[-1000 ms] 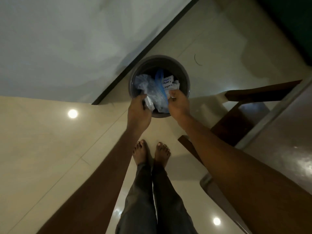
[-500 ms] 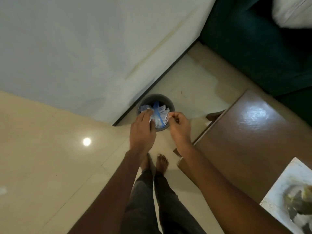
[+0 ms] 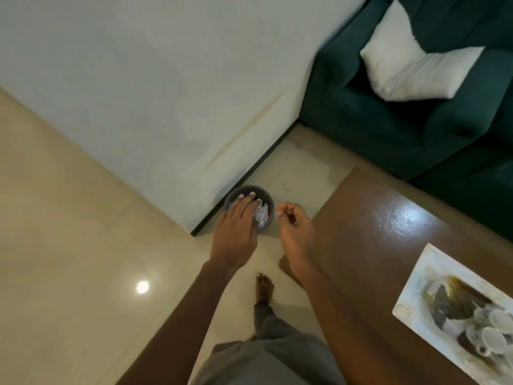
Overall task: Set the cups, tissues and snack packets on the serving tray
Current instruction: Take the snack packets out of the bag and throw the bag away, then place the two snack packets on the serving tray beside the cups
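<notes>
Quick status from my end: both hands are down over the little bin (image 3: 268, 197) on the floor by the wall corner, nowhere near the actual job. The serving tray (image 3: 416, 284) sits up on the brown table (image 3: 374, 232), on the stretch nearest me, and runs off the right side of the view. So from the fingers it lies off to the right and back toward my body. Its long axis runs diagonally along the table and its short edge faces the bin end. The cups (image 3: 492, 333) are already bunched on it, plus something dark I can't make out through the blur. The right hand (image 3: 295, 227) is the nearer one, hovering just beside the bin and close to the table's corner, palm turned in. Its fingers are loosely curled with thumb and forefinger close, and I see nothing in them. The left hand (image 3: 236, 232) is flat, palm down, fingers straight and spread over the bin's mouth above some crumpled wrappers (image 3: 261, 213). I can't tell if it's touching them. My guess is the next move is a swing right, right hand leading, and I can't spot any tissues or packets to grab from here.
</notes>
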